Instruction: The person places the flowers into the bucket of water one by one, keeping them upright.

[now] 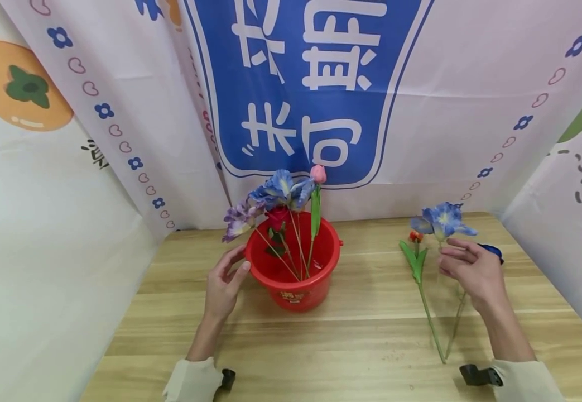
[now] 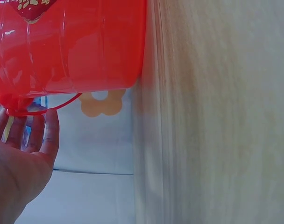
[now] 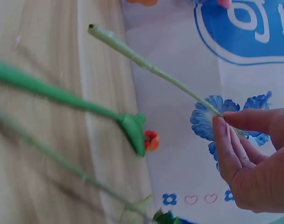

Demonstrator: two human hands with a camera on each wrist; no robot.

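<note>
A red plastic bucket [image 1: 298, 298] stands on the table, with artificial flowers leaning in it: a purple flower [image 1: 240, 218], blue irises [image 1: 283, 187], a red rose [image 1: 278, 216] and a pink tulip [image 1: 318, 174]. My left hand [image 1: 224, 287] is at the bucket's left rim. In the left wrist view, its extended fingers [image 2: 51, 135] touch the rim beside the thin red handle [image 2: 67, 101]. On the right, my right hand [image 1: 474, 271] pinches the stem [image 3: 151, 68] of a blue iris [image 1: 443, 220] between thumb and fingers, just below the bloom. The stem's cut end is raised off the table.
Beneath the right hand lie an orange-red tulip [image 1: 416, 251] with green leaves and a dark blue flower [image 1: 494, 252], stems toward me. A printed cloth [image 1: 421, 139] hangs behind the wooden table [image 1: 351, 346], with white cloth walls at both sides.
</note>
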